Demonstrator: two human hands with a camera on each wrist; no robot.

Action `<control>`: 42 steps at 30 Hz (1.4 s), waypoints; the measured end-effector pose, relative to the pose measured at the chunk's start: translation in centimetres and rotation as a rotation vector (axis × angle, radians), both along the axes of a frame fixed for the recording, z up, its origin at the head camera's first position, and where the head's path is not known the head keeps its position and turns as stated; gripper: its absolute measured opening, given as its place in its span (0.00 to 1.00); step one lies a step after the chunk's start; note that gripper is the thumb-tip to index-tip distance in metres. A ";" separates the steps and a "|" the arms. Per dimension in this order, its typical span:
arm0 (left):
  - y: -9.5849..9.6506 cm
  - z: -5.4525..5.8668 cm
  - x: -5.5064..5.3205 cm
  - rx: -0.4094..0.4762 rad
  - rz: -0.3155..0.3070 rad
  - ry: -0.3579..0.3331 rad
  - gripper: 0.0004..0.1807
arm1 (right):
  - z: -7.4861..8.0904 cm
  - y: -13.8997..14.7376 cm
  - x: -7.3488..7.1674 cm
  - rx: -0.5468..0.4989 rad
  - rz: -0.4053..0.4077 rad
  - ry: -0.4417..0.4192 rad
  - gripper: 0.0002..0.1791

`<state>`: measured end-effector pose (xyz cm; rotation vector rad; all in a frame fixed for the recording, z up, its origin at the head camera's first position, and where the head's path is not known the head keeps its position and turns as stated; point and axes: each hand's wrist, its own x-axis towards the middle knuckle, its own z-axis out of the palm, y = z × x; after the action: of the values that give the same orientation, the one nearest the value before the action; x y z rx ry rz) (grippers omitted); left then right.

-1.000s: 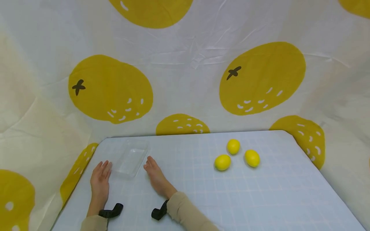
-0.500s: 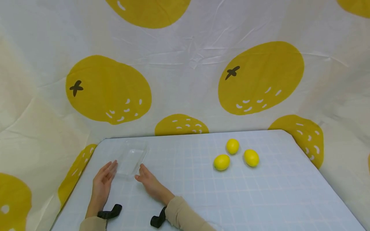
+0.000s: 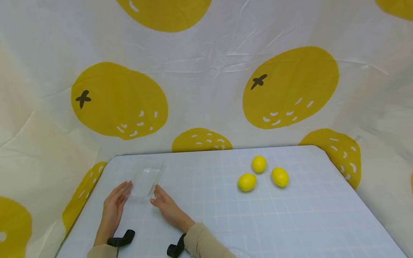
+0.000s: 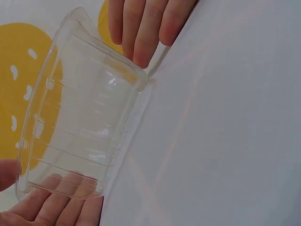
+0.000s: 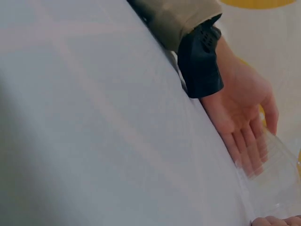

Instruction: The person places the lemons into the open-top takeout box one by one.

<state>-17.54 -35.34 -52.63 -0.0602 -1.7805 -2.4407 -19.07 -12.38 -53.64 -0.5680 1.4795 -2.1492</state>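
Note:
A clear plastic tray (image 3: 148, 179) lies at the table's far left, with both hands about its near end. My left hand (image 3: 113, 208) is at its left side, fingers extended along the wall; in the left wrist view those fingers (image 4: 61, 202) show through the plastic, thumb near the rim. On the opposite side, my right hand (image 3: 169, 208) has its fingertips right at the wall, thumb apart. The right wrist view shows the left palm (image 5: 244, 94) facing inward, while only the right fingers (image 5: 275, 221) peek in at the bottom.
Three yellow lemons (image 3: 247, 182) sit grouped toward the back right of the table (image 3: 274, 222), which has a pale checked cloth. Behind and beside it hangs a white curtain (image 3: 206, 89) printed with large yellow fruit. Black wrist cameras (image 3: 121, 239) are on both wrists.
My left hand has shifted right and my right hand left and nearer, both closing in on the tray's sides. The tray and lemons stay in place; the head view shifts slightly.

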 end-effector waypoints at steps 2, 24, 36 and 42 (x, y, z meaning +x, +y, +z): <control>0.0 0.0 0.0 0.006 -0.005 0.014 0.27 | 0.1 0.1 0.1 -0.006 0.000 -0.005 0.40; 2.2 0.6 1.3 -0.241 0.147 -0.156 0.25 | 0.0 1.2 2.0 0.013 -0.150 0.003 0.38; 4.4 1.5 2.0 -0.221 0.116 -0.203 0.25 | 0.3 2.7 2.4 0.095 -0.209 0.042 0.38; 6.2 2.3 2.0 -0.200 0.133 -0.338 0.26 | 0.6 4.2 2.2 0.167 -0.242 0.068 0.37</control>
<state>-15.56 -29.15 -50.37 0.4634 -2.0807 -2.2766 -16.86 -8.17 -53.01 -0.4238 1.8270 -2.1724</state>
